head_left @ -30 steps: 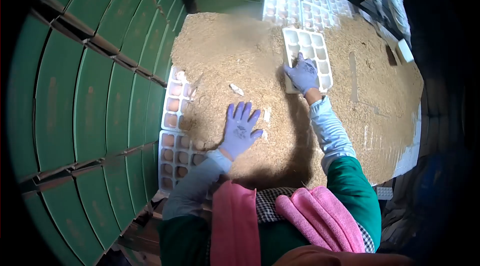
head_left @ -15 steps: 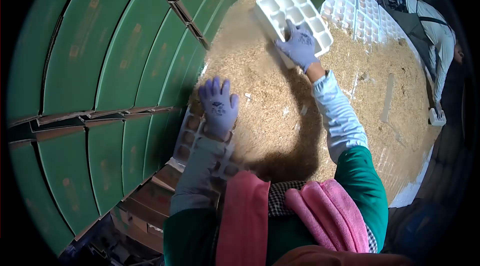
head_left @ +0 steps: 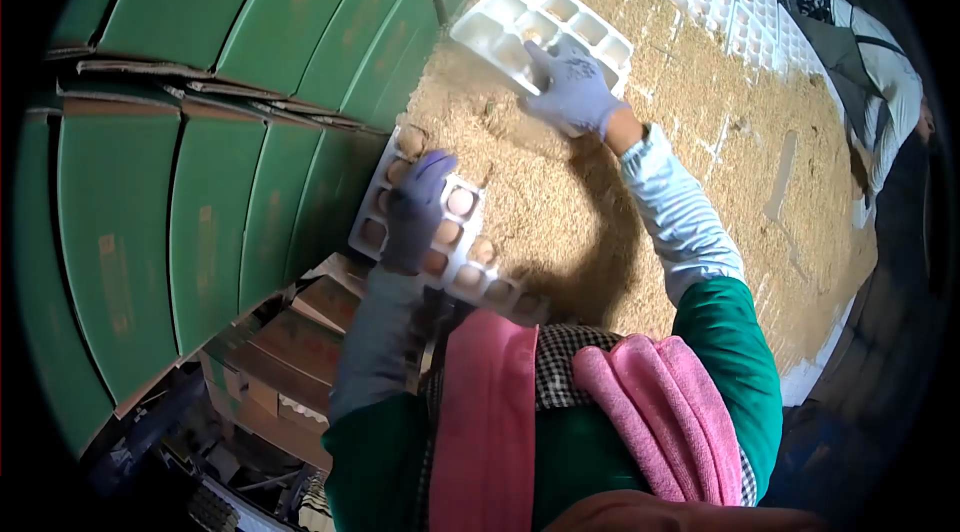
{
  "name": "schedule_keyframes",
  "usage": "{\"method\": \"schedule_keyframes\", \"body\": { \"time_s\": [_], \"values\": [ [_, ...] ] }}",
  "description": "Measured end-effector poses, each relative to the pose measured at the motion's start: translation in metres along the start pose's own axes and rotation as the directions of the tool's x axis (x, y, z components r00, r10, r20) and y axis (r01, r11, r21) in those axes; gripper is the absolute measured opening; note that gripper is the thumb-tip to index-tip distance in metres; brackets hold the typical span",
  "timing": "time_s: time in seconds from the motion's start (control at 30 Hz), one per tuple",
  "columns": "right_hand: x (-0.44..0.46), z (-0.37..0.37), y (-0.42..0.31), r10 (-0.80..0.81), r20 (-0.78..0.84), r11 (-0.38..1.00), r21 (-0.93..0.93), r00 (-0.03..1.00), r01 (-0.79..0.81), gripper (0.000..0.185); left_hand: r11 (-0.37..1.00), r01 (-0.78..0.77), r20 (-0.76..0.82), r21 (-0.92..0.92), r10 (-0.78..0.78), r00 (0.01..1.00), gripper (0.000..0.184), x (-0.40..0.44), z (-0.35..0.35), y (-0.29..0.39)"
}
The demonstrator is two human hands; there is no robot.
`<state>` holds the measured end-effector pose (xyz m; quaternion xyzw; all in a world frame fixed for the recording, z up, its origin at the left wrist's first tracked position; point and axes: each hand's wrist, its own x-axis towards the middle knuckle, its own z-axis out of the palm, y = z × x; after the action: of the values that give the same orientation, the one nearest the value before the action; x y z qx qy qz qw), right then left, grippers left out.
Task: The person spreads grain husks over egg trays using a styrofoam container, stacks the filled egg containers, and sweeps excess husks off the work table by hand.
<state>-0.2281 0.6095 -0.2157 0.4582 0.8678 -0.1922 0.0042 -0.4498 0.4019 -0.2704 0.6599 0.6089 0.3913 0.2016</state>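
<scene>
My right hand (head_left: pixel 578 92), in a pale lilac glove, grips the near side of a white foam tray (head_left: pixel 490 44) with square compartments. The tray is tilted above the loose husk-like bedding (head_left: pixel 545 197), and one pocket seems to hold some bedding. My left hand (head_left: pixel 415 217), also gloved and partly blurred, is over a second white tray (head_left: pixel 462 257) that holds brown eggs (head_left: pixel 460 202). Its fingers look stretched out over the eggs, and I see nothing held in them. Part of that tray is hidden under the hand and sleeve.
Stacked green cartons (head_left: pixel 130 222) form a wall along the left. More filled white trays (head_left: pixel 735 7) stand at the far right of the bedding. Another person (head_left: pixel 885 72) bends over at the right edge. Brown cardboard boxes (head_left: pixel 300 332) sit at lower left.
The tray in my right hand has moved left and turned. My left hand has shifted down and left over the egg tray, showing more eggs. The camera view has turned a little.
</scene>
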Motion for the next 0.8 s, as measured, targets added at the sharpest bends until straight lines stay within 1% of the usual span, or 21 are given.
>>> {"method": "schedule_keyframes", "body": {
  "time_s": [0.03, 0.07, 0.13, 0.17, 0.2, 0.27, 0.3, 0.33, 0.37, 0.4, 0.47, 0.5, 0.53, 0.57, 0.6, 0.63, 0.67, 0.7, 0.73, 0.77, 0.8],
  "values": [
    [-0.023, 0.004, 0.005, -0.006, 0.001, 1.000, 0.026, 1.000, 0.006, 0.087, 0.990, 0.135, 0.061, 0.044, -0.138, 0.989, 0.033, -0.026, -0.023, -0.001],
    [-0.050, 0.008, 0.016, -0.008, -0.002, 0.999, 0.053, 1.000, 0.008, 0.086, 0.961, 0.260, 0.119, 0.097, -0.271, 0.955, 0.031, -0.056, -0.048, -0.001],
    [-0.114, 0.010, 0.033, 0.220, -0.035, 0.975, -0.019, 0.975, -0.221, 0.083, 0.845, 0.477, 0.198, 0.242, -0.525, 0.828, 0.032, -0.121, -0.090, 0.003],
    [-0.148, 0.026, 0.042, 0.273, -0.120, 0.959, -0.041, 0.955, -0.279, 0.083, 0.791, 0.493, 0.232, 0.364, -0.589, 0.774, 0.034, -0.165, -0.108, -0.004],
    [-0.177, 0.041, 0.043, 0.318, -0.208, 0.940, -0.060, 0.925, -0.336, 0.083, 0.726, 0.492, 0.251, 0.480, -0.651, 0.717, 0.041, -0.194, -0.117, -0.011],
    [-0.200, 0.031, -0.038, 0.458, -0.075, 0.889, 0.028, 0.886, -0.457, 0.081, 0.739, 0.391, 0.182, 0.548, -0.562, 0.807, 0.058, -0.197, -0.109, 0.004],
    [-0.198, 0.041, -0.063, 0.416, -0.049, 0.907, 0.100, 0.908, -0.410, 0.085, 0.739, 0.340, 0.151, 0.582, -0.509, 0.847, 0.068, -0.196, -0.100, 0.017],
    [-0.191, 0.054, -0.085, 0.362, -0.029, 0.920, 0.172, 0.932, -0.352, 0.089, 0.786, 0.284, 0.162, 0.549, -0.433, 0.887, 0.082, -0.186, -0.085, 0.031],
    [-0.174, 0.068, -0.110, 0.275, -0.012, 0.954, 0.132, 0.962, -0.271, 0.088, 0.824, 0.229, 0.162, 0.519, -0.357, 0.920, 0.096, -0.171, -0.066, 0.044],
    [-0.158, 0.081, -0.130, 0.186, 0.006, 0.978, 0.097, 0.983, -0.185, 0.087, 0.899, 0.191, 0.166, 0.395, -0.274, 0.947, 0.102, -0.155, -0.052, 0.049],
    [-0.127, 0.102, -0.146, 0.056, -0.085, 0.997, 0.051, 0.995, -0.051, 0.086, 0.924, 0.119, 0.146, 0.364, -0.183, 0.972, 0.107, -0.134, -0.015, 0.035],
    [-0.115, 0.091, -0.141, 0.061, -0.107, 0.998, 0.001, 0.992, -0.061, 0.083, 0.910, 0.125, 0.153, 0.396, -0.199, 0.968, 0.103, -0.124, -0.009, 0.038],
    [-0.098, 0.081, -0.127, 0.107, -0.048, 0.990, -0.091, 0.993, -0.111, 0.083, 0.906, 0.095, 0.176, 0.413, -0.182, 0.967, 0.103, -0.113, -0.005, 0.037],
    [-0.078, 0.081, -0.099, 0.112, -0.114, 0.989, -0.087, 0.987, -0.122, 0.084, 0.901, 0.070, 0.198, 0.427, -0.169, 0.966, 0.103, -0.102, -0.001, 0.036],
    [-0.058, 0.047, -0.083, 0.242, 0.103, 0.970, 0.011, 0.965, -0.245, 0.084, 0.897, 0.049, 0.220, 0.439, -0.160, 0.962, 0.103, -0.093, 0.004, 0.032],
    [-0.041, 0.032, -0.062, 0.289, 0.018, 0.957, 0.005, 0.957, -0.289, 0.083, 0.904, 0.021, 0.216, 0.428, -0.124, 0.969, 0.095, -0.087, 0.013, 0.021],
    [-0.020, 0.017, -0.035, 0.320, 0.001, 0.947, -0.020, 0.947, -0.320, 0.079, 0.887, 0.003, 0.215, 0.462, -0.115, 0.970, 0.093, -0.082, 0.022, 0.009],
    [0.000, 0.022, 0.000, 0.386, -0.064, 0.922, -0.009, 0.920, -0.387, 0.076, 0.869, -0.015, 0.217, 0.495, -0.106, 0.970, 0.092, -0.079, 0.030, -0.002],
    [0.005, 0.025, 0.030, 0.324, -0.153, 0.943, -0.033, 0.934, -0.332, 0.076, 0.851, -0.032, 0.221, 0.524, -0.099, 0.970, 0.091, -0.076, 0.034, -0.009],
    [0.001, 0.026, 0.034, 0.315, -0.188, 0.943, -0.048, 0.930, -0.329, 0.074, 0.865, -0.073, 0.217, 0.497, -0.043, 0.975, 0.082, -0.074, 0.034, -0.011],
    [-0.006, 0.030, 0.039, 0.313, -0.219, 0.941, -0.061, 0.924, -0.333, 0.072, 0.853, -0.050, 0.209, 0.519, -0.070, 0.976, 0.080, -0.077, 0.031, -0.012]
  ]
}}
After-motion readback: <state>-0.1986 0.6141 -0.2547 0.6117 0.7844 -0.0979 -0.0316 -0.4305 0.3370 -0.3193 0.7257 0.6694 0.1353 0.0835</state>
